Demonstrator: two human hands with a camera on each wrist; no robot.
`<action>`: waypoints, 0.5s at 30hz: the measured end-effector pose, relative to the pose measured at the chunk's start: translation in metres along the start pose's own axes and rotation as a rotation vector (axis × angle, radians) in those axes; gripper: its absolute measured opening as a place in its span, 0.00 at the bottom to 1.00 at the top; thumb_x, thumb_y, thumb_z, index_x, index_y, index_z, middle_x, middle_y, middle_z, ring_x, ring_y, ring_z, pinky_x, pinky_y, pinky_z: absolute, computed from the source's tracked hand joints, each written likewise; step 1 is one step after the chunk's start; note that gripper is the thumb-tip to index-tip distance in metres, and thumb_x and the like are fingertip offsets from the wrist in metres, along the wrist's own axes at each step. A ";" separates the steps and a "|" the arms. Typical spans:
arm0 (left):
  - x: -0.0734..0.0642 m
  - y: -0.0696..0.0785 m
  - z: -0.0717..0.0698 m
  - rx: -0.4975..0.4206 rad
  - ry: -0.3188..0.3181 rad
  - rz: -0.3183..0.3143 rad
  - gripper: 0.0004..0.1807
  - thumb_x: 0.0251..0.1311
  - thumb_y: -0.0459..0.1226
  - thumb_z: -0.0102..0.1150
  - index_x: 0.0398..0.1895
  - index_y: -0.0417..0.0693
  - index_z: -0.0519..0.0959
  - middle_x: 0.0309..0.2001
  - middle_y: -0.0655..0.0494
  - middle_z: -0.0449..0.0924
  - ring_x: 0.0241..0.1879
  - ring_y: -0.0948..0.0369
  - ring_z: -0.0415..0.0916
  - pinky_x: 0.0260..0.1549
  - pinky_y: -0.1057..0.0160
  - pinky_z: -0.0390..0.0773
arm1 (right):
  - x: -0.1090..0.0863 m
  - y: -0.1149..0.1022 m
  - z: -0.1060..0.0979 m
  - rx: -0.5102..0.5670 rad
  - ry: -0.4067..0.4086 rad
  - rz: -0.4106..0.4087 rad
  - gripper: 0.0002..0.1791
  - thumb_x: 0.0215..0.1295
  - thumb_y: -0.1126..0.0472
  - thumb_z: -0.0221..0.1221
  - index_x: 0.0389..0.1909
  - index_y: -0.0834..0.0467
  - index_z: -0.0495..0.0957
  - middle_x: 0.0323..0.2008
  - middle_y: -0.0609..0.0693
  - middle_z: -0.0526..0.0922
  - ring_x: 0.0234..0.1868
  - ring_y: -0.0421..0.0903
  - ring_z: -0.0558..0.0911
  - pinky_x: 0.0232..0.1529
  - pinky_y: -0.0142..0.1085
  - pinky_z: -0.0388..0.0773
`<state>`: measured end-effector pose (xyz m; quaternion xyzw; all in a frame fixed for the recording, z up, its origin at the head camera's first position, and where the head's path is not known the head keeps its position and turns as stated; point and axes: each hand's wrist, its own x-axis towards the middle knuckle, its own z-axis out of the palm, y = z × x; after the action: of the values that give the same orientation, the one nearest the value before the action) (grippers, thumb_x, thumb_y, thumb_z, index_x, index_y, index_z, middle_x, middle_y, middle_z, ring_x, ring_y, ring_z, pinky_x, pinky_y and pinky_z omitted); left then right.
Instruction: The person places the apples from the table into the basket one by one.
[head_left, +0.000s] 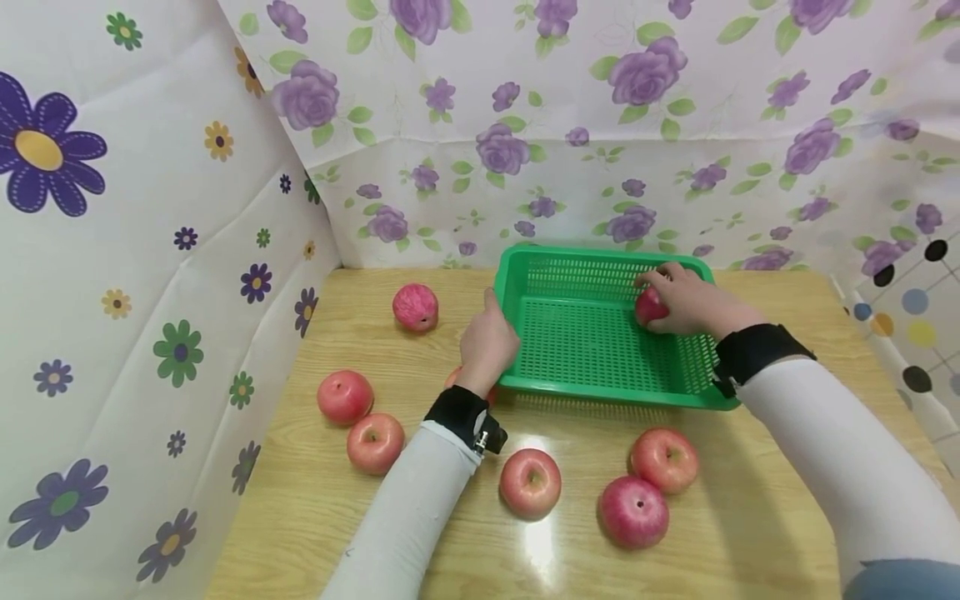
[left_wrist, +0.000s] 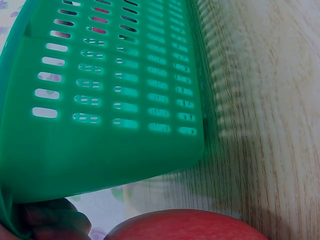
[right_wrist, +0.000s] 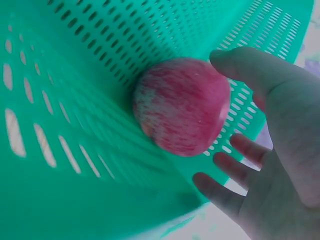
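Note:
A green plastic basket (head_left: 615, 400) with slotted walls stands on the table. My left hand (head_left: 489, 342) holds its left rim, and in the left wrist view curled fingers (left_wrist: 57, 220) show beneath the rim. Inside the basket's right end lies a red apple (right_wrist: 182, 107), against the wall. My right hand (head_left: 693, 300) reaches in over that apple. In the right wrist view its fingers are spread, with the thumb tip right at the apple's edge and the other fingers apart from it. Another apple (head_left: 452, 379) is partly hidden behind my left wrist.
Left of the basket are a dark pink apple (head_left: 416, 307) and two paler apples, one (head_left: 345, 397) beside the other (head_left: 376, 444). In front lie a single apple (head_left: 530, 483) and a touching pair (head_left: 664, 460). Flowered cloth (head_left: 450, 192) hangs behind the wooden table (head_left: 300, 517).

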<state>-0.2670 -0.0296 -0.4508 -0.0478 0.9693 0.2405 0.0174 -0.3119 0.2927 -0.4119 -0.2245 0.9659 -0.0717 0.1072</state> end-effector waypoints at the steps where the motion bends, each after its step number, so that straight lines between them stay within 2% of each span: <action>1: 0.000 0.000 0.000 -0.001 0.000 0.000 0.39 0.67 0.36 0.48 0.79 0.45 0.46 0.38 0.44 0.81 0.31 0.52 0.78 0.26 0.51 0.79 | -0.002 0.000 -0.001 0.011 0.004 -0.002 0.37 0.59 0.54 0.68 0.68 0.53 0.65 0.65 0.72 0.56 0.59 0.72 0.64 0.48 0.64 0.75; 7: 0.000 0.001 0.000 -0.005 -0.004 -0.011 0.40 0.66 0.36 0.49 0.79 0.46 0.45 0.38 0.44 0.81 0.32 0.51 0.78 0.27 0.50 0.79 | -0.016 -0.002 -0.005 0.073 0.029 -0.010 0.38 0.60 0.53 0.68 0.69 0.53 0.63 0.66 0.71 0.55 0.60 0.72 0.63 0.49 0.67 0.73; 15: 0.000 0.001 0.000 -0.012 -0.001 -0.007 0.40 0.65 0.35 0.49 0.79 0.46 0.45 0.38 0.43 0.81 0.32 0.51 0.78 0.27 0.50 0.79 | -0.038 -0.007 -0.012 0.138 0.031 -0.012 0.41 0.62 0.49 0.67 0.72 0.54 0.59 0.68 0.72 0.51 0.58 0.70 0.69 0.50 0.65 0.74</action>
<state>-0.2669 -0.0285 -0.4498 -0.0513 0.9676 0.2464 0.0185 -0.2787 0.3050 -0.3926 -0.2214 0.9588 -0.1421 0.1070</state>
